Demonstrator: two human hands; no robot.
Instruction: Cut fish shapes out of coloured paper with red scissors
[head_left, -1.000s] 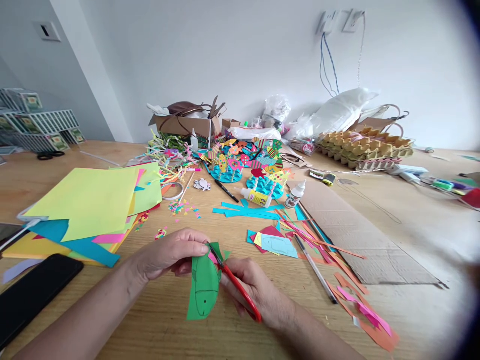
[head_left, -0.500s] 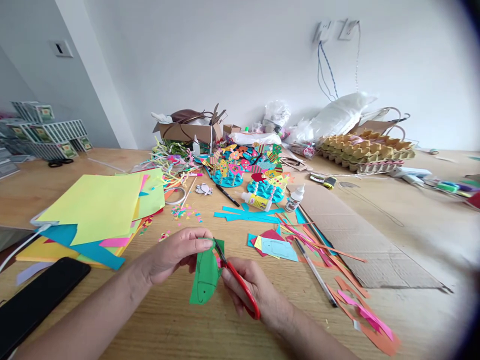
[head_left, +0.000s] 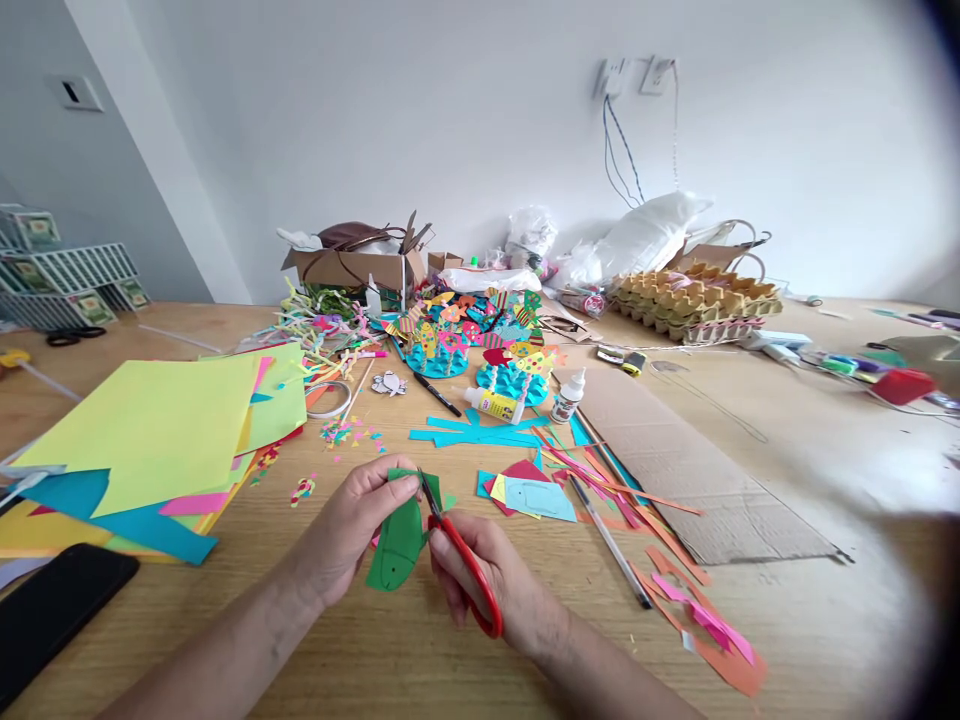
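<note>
A piece of green paper (head_left: 399, 545) with a fish drawn on it hangs from my left hand (head_left: 367, 515), pinched near its top edge by thumb and fingers. In my right hand (head_left: 480, 560) is a pair of red-handled scissors (head_left: 474, 580), fingers through the loops. The dark blades point up and away, meeting the paper's upper right part beside my left thumb. A small green scrap (head_left: 449, 501) shows just right of the blades. Beyond the hands lies a small pile of coloured paper, topped by a light blue piece (head_left: 538, 498) with a fish outline.
Stacked coloured sheets (head_left: 142, 430) and a black phone (head_left: 67, 610) lie left. Cardboard (head_left: 675, 460), a pen (head_left: 611, 540) and paper strips (head_left: 705, 620) are right. Glue bottles (head_left: 568, 397), blue stands with paper fish (head_left: 517, 380) and egg trays (head_left: 690, 305) stand farther back.
The view has swung slightly right, so things appear farther left. The green paper has tilted a little in my left hand, and a small green scrap now shows beside the blades.
</note>
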